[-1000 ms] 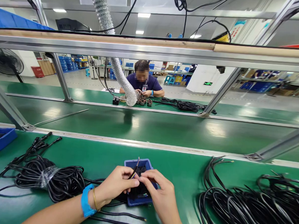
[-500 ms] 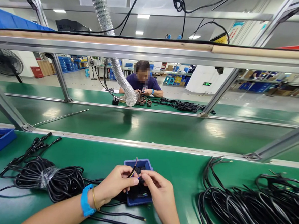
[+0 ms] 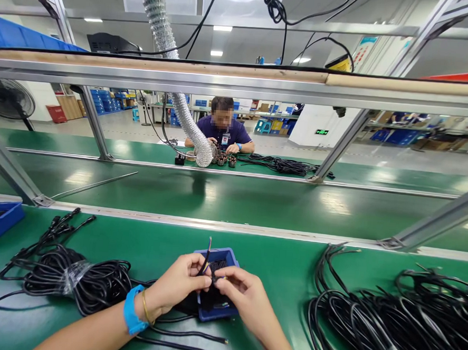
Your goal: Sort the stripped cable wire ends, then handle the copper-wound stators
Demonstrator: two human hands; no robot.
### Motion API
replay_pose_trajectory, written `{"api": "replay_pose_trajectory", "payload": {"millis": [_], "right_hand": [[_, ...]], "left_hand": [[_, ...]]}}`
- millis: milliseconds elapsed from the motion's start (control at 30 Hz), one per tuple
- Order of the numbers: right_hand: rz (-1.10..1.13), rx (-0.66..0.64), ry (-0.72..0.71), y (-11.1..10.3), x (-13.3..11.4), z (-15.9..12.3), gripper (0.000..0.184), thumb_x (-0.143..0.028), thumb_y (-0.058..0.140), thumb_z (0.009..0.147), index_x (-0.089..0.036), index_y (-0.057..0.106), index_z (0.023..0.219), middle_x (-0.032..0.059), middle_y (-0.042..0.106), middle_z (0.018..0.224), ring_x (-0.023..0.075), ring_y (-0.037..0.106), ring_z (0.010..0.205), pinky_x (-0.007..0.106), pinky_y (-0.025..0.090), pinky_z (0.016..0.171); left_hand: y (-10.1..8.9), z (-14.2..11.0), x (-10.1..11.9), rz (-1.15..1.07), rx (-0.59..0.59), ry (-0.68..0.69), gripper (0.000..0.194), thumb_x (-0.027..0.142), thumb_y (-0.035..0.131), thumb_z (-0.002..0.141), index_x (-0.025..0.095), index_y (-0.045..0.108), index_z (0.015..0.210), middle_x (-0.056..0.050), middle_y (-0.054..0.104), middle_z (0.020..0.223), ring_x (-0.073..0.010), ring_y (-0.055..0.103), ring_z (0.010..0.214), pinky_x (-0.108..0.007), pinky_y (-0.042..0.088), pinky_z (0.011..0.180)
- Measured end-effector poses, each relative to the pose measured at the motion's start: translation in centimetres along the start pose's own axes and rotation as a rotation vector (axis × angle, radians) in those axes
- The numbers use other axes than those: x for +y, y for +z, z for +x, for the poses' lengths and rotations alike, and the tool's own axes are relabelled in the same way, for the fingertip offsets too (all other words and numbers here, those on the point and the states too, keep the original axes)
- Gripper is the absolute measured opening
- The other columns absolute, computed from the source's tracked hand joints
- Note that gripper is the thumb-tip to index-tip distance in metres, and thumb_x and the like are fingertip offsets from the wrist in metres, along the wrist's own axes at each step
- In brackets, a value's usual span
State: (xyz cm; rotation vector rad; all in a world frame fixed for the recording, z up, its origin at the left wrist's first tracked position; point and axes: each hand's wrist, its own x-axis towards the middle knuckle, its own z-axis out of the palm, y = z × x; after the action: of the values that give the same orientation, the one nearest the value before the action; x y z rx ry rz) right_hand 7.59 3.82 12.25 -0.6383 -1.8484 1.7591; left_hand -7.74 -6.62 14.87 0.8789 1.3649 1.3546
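Over a small blue bin [image 3: 216, 316], my left hand [image 3: 178, 281] pinches a black cable [image 3: 202, 268] whose thin coloured wires stick up from its end. Facing it, my right hand [image 3: 246, 293] is closed, thumb against fingers, on a small black part [image 3: 213, 277] with a bit of coloured wire beside it. The fingers partly cover this part, so its kind does not show. Both hands nearly meet at the fingertips. Inside the bin lie small black pieces, partly hidden by the hands.
A tied coil of black cable [image 3: 77, 279] lies on the left, with loose cable ends [image 3: 192, 346] in front. Many black cables [image 3: 383, 326] are heaped on the right. Another blue bin [image 3: 1, 219] stands far left. Beyond the metal frame [image 3: 239, 85] a co-worker [image 3: 221, 126] sits.
My right fingertips have shifted slightly left and now pinch the small black part. The cable's wire end has tipped a little more upright. Across the bench, the co-worker's hands have moved slightly.
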Motion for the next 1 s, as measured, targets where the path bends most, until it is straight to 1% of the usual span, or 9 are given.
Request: {"api": "replay_pose_trajectory", "payload": {"millis": [67, 133, 233, 300, 400, 500, 600, 800, 1000], "right_hand": [[-0.027, 0.046, -0.033, -0.9, 0.0, 0.2, 0.033, -0.045, 0.068, 0.084, -0.019, 0.073, 0.104, 0.0074, 0.078, 0.09, 0.0218, 0.072, 0.082, 0.03, 0.054, 0.074], [-0.155, 0.134, -0.068, -1.7, 0.2, 0.4, 0.035, -0.046, 0.062, 0.088, -0.019, 0.072, 0.109, 0.0091, 0.078, 0.095, 0.024, 0.072, 0.085, 0.034, 0.055, 0.077], [-0.575, 0.162, -0.153, -1.8, 0.4, 0.5, 0.021, -0.031, 0.062, 0.091, -0.02, 0.075, 0.103, 0.0091, 0.078, 0.098, 0.0258, 0.071, 0.089, 0.039, 0.053, 0.081], [-0.933, 0.073, -0.233, -1.0, 0.5, 0.4, 0.019, -0.019, 0.069, 0.087, -0.022, 0.076, 0.105, 0.0078, 0.078, 0.1, 0.0277, 0.068, 0.094, 0.041, 0.05, 0.083], [-1.253, -0.039, -0.286, 0.7, 0.7, 0.6, 0.017, -0.009, 0.076, 0.08, -0.02, 0.079, 0.092, 0.0085, 0.078, 0.088, 0.0307, 0.067, 0.091, 0.041, 0.049, 0.078], [-1.273, -0.04, -0.29, 1.7, 1.2, 1.2, 0.014, -0.008, 0.074, 0.082, -0.017, 0.076, 0.071, 0.0104, 0.075, 0.076, 0.0302, 0.067, 0.086, 0.04, 0.048, 0.074], [-1.234, -0.005, -0.296, 1.7, 1.6, 1.6, 0.017, -0.007, 0.069, 0.086, -0.016, 0.075, 0.073, 0.0105, 0.074, 0.074, 0.029, 0.066, 0.083, 0.038, 0.048, 0.074], [-0.987, 0.076, -0.297, 0.4, 1.0, 1.4, 0.021, -0.006, 0.06, 0.089, -0.021, 0.073, 0.096, 0.0037, 0.074, 0.089, 0.0192, 0.068, 0.08, 0.027, 0.052, 0.072], [-0.783, 0.109, -0.268, 0.5, 1.0, 0.9, 0.02, -0.011, 0.058, 0.089, -0.021, 0.074, 0.093, 0.0021, 0.075, 0.085, 0.0159, 0.068, 0.068, 0.024, 0.052, 0.063]], "left_hand": [[-0.2, -0.2, 0.2, -0.006, -0.07, -0.034, 0.034, 0.042, 0.077, 0.073, 0.017, 0.055, 0.077, 0.001, 0.063, 0.071, -0.0117, 0.061, 0.064, -0.023, 0.045, 0.063], [-0.6, -0.5, 0.3, 0.019, -0.321, -0.16, 0.044, 0.056, 0.077, 0.073, 0.018, 0.056, 0.076, -0.001, 0.067, 0.069, -0.0137, 0.064, 0.062, -0.026, 0.048, 0.063], [-0.8, -1.2, 0.1, 0.084, -0.783, -0.363, 0.054, 0.07, 0.078, 0.065, 0.018, 0.065, 0.075, -0.002, 0.068, 0.064, -0.0177, 0.066, 0.06, -0.031, 0.052, 0.063], [-0.8, -1.4, 0.1, 0.105, -0.884, -0.376, 0.055, 0.072, 0.077, 0.063, 0.019, 0.07, 0.076, -0.001, 0.068, 0.064, -0.0187, 0.067, 0.062, -0.032, 0.053, 0.065], [-0.7, -1.4, 0.5, 0.087, -0.708, -0.273, 0.047, 0.064, 0.077, 0.071, 0.018, 0.073, 0.079, -0.003, 0.071, 0.075, -0.0166, 0.067, 0.071, -0.029, 0.052, 0.074], [-0.6, -1.1, 1.1, 0.033, -0.379, -0.172, 0.043, 0.056, 0.073, 0.078, 0.014, 0.072, 0.086, -0.002, 0.067, 0.071, -0.0123, 0.062, 0.062, -0.025, 0.05, 0.066], [-0.6, -0.6, 1.3, -0.056, -0.174, -0.091, 0.033, 0.043, 0.076, 0.075, 0.014, 0.067, 0.09, 0.003, 0.059, 0.066, -0.0077, 0.051, 0.053, -0.022, 0.041, 0.057], [-0.6, 0.2, 0.6, -0.094, 0.009, -0.051, 0.025, 0.03, 0.074, 0.069, 0.015, 0.059, 0.082, 0.003, 0.057, 0.062, -0.0099, 0.05, 0.056, -0.024, 0.039, 0.058], [-0.6, 0.3, 0.2, -0.011, 0.042, 0.012, 0.034, 0.033, 0.082, 0.066, 0.014, 0.061, 0.084, 0.001, 0.059, 0.075, -0.0114, 0.054, 0.067, -0.024, 0.041, 0.062]]}}
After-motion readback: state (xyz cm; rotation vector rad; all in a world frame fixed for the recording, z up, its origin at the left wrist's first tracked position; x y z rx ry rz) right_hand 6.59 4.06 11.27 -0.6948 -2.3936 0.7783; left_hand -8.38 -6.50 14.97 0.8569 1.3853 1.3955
